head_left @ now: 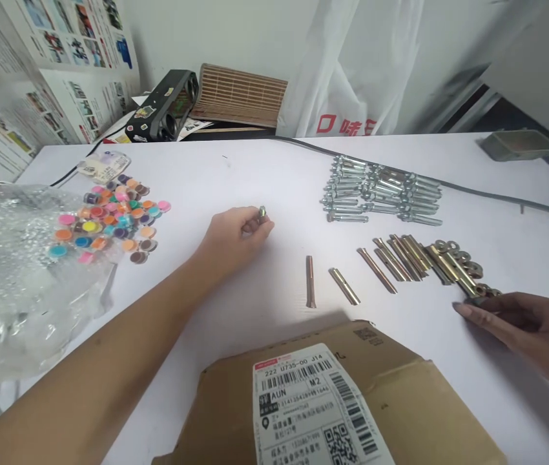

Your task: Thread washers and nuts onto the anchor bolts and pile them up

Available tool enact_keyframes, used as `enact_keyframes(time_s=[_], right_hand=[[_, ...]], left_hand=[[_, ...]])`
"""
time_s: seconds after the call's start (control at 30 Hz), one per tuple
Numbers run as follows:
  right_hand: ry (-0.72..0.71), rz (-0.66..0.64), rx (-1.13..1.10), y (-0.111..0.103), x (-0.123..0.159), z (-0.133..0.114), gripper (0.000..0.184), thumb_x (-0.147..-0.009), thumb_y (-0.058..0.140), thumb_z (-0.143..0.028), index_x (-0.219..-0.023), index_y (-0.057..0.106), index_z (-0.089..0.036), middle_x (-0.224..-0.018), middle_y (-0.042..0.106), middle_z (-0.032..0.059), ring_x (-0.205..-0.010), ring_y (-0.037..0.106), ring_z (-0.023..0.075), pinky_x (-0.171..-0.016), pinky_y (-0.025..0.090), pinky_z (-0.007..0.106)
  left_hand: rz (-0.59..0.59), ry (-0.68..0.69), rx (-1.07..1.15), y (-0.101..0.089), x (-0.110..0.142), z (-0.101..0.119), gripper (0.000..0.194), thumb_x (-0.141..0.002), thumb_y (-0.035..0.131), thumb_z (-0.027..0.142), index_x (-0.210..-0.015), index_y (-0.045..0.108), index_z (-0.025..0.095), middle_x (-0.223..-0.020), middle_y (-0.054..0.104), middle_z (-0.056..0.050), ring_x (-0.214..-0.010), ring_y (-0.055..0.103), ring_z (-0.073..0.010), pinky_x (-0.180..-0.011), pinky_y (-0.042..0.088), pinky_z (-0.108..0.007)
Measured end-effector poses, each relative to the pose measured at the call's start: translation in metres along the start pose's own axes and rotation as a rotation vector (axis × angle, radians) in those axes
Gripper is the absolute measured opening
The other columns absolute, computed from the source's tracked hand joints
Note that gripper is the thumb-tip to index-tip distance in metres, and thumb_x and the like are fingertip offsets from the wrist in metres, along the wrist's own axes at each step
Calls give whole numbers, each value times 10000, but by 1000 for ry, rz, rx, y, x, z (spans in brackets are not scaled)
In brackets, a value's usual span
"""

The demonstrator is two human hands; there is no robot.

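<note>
My left hand (239, 236) is closed in a pinch around a small metal bolt (262, 211). Only its short shiny end shows above the fingers. At the right, my right hand (521, 323) has its fingertips bent together at a dark metal end beside some brass-coloured nuts (473, 268); what they grip is partly hidden. Brass-coloured sleeves (410, 255) lie in a slanting row to the left of that hand. Apart from them lie a single sleeve (345, 286) and a cone-ended bolt (310, 282). Behind, silvery expansion bolts (383, 190) are stacked in rows.
A cardboard box (400, 400) with a shipping label stands at the front edge. Colourful small pots (110, 219) and a clear plastic bag (27, 271) lie at left. A dark cable (487, 192) crosses the back, near a grey container (519, 144).
</note>
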State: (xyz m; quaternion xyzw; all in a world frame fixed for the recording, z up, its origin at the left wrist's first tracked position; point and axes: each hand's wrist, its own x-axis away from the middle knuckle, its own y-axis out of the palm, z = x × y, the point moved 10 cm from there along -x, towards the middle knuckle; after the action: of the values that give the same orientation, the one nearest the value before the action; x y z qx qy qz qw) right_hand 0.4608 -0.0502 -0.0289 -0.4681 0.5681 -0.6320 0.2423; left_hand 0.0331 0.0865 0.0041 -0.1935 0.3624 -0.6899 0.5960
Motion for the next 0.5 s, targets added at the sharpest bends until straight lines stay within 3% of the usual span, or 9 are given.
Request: enact_keyframes(time_s=[0.1, 0.23, 0.37, 0.5], right_hand=[[153, -44, -54, -1, 5, 0, 701, -457, 530, -858, -837, 674, -286, -854, 717, 45, -811, 638, 307, -690, 475, 424], [255, -41, -100, -8, 11, 0, 806, -400, 503, -857, -940, 628, -271, -718, 708, 24, -792, 636, 305, -711, 448, 417], [294, -37, -171, -8, 13, -1, 724, -401, 508, -781, -897, 655, -274, -605, 681, 15, -781, 646, 306, -738, 443, 408], [214, -35, -211, -4, 13, -7, 582, -438, 526, -726, -770, 687, -276, -734, 715, 37, -808, 645, 322, -752, 457, 424]], left_hand=[[-11, -19, -31, 0, 2, 0, 186, -839, 570, 326, -827, 674, 172, -758, 648, 12, -678, 533, -114, -679, 408, -247], [-24, -38, -51, 0, 2, 0, 194, -842, 565, 341, -834, 674, 180, -742, 641, 12, -677, 534, -121, -678, 408, -252], [-11, -50, -58, 0, 2, -2, 193, -836, 570, 355, -817, 672, 192, -742, 646, 12, -666, 532, -124, -661, 410, -250], [-8, -62, -67, 0, 2, -5, 201, -833, 567, 366, -820, 674, 196, -747, 658, 4, -659, 542, -133, -665, 426, -255]])
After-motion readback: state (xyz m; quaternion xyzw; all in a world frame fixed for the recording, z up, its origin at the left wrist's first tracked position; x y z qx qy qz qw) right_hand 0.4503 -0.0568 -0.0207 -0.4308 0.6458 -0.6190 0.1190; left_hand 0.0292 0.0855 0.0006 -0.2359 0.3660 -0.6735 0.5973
